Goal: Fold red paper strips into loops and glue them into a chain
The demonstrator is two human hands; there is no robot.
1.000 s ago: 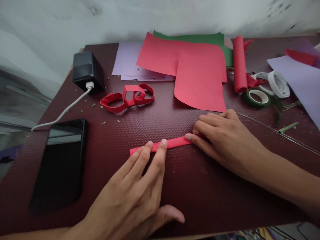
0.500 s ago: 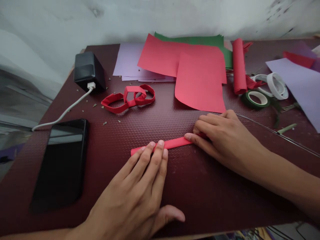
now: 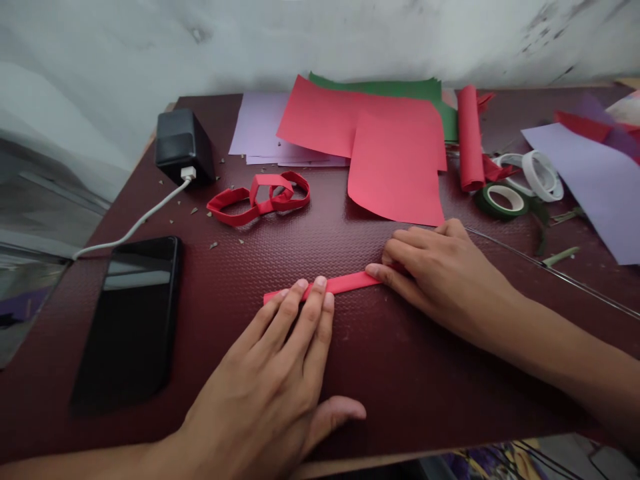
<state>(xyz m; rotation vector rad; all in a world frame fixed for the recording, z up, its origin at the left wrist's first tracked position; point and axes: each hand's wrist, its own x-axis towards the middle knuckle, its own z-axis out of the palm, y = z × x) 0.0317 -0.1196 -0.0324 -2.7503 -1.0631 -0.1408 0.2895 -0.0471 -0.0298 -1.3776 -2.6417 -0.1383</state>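
A narrow folded strip of red paper (image 3: 350,283) lies slanted on the dark red table (image 3: 300,250). My left hand (image 3: 273,373) rests flat on its left part, fingers stretched out and thumb spread to the side. At the strip's right end, my right hand (image 3: 435,273) pinches it, with the thumb on top and the other fingers curled; that end is hidden under them. Beyond the strip lie linked red paper loops (image 3: 260,198) and red paper sheets (image 3: 395,167).
A black phone (image 3: 130,320) lies at left, below a black charger (image 3: 183,143) with a white cable. Purple sheets (image 3: 260,127), a green sheet (image 3: 447,117), a red paper roll (image 3: 471,140), green tape (image 3: 500,200), white tape (image 3: 543,175) and a thin wire (image 3: 515,250) lie behind and right.
The view has shifted slightly, so the whole scene sits a little differently. Both hands keep their places on the red strip; no clear movement of the strip shows.
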